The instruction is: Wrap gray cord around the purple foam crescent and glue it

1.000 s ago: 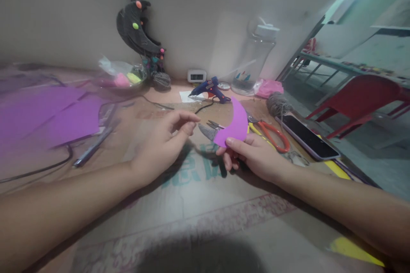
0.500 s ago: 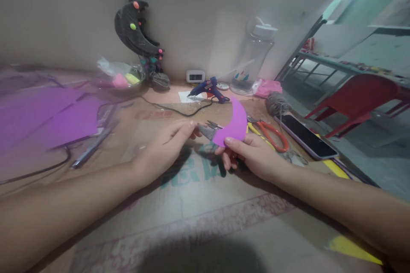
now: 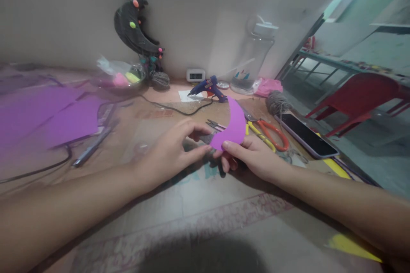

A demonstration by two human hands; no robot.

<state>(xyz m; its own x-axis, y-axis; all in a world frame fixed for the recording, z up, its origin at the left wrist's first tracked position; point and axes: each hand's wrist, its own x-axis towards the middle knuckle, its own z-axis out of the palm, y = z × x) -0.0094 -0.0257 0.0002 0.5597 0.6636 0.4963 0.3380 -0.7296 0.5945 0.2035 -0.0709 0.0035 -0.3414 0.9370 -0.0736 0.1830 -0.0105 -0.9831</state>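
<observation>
Right hand (image 3: 259,155) pinching purple crescent cutout (image 3: 236,126), thumb on top, fingers beneath, above bench (image 3: 198,200); left hand (image 3: 168,149) with thumb and forefinger parted around grey piece (image 3: 207,138) jutting from behind cutout's lower end, cannot tell if gripping; blue glue gun (image 3: 208,87) beyond both hands, orange-handled scissors (image 3: 273,134) just beyond right hand, purple sheets (image 3: 73,119) beyond left hand, to its left

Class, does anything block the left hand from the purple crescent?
Nothing visible does. The left hand has thumb and fingers about the grey tip showing at the lower-left end of the purple crescent.
</observation>
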